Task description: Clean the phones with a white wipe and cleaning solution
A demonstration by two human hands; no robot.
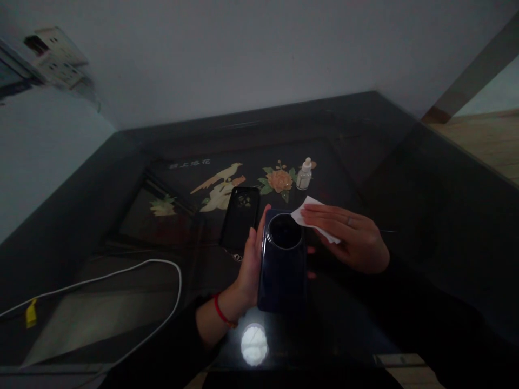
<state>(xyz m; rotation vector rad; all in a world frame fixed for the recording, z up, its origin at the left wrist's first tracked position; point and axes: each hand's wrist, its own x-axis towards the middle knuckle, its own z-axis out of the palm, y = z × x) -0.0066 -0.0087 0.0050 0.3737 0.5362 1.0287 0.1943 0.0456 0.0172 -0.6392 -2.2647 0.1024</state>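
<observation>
A dark blue smartphone (283, 281) rests in my left hand (250, 267), back side up, its large round camera ring near the top. My left fingers wrap beneath it, and their tips show at its right edge. My right hand (351, 235) pinches a folded white tissue (305, 208), whose corner lies at the upper right of the camera ring. Left of the phone, a black phone case (240, 219) with a small chain lies on the table. Behind the tissue stands a small clear dropper bottle (304, 175) with a white cap, upright.
The dark glossy table (348, 127) carries a bird-and-flower inlay and meets the wall at the back. A white cable (179, 281) with a yellow tag (31, 313) curves across the left side. Wall sockets (60, 59) are at upper left.
</observation>
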